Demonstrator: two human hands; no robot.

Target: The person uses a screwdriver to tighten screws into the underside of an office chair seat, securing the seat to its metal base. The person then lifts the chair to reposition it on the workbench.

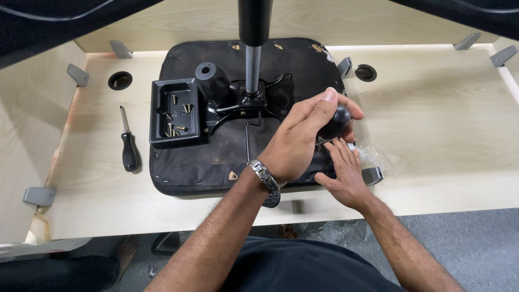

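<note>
A black chair seat (216, 162) lies upside down on a light wooden desk (443, 119). A black metal mechanism plate (246, 100) with an upright gas cylinder (252, 59) is fixed to its underside. My left hand (303, 140), with a metal watch on its wrist, is shut on the round black handle of a screwdriver (340, 116) at the seat's right edge. Just below it, my right hand (346, 178) rests with its fingers against the tool's lower end; the tip is hidden. A grey armrest part (374, 174) shows beside that hand.
A black plastic tray (159, 130) holding several brass screws sits on the seat's left side. A second black-handled screwdriver (128, 148) lies on the desk to the left. Crumpled clear plastic (376, 156) lies right of my hands. Two cable holes (119, 80) and grey brackets (39, 194) mark the desk.
</note>
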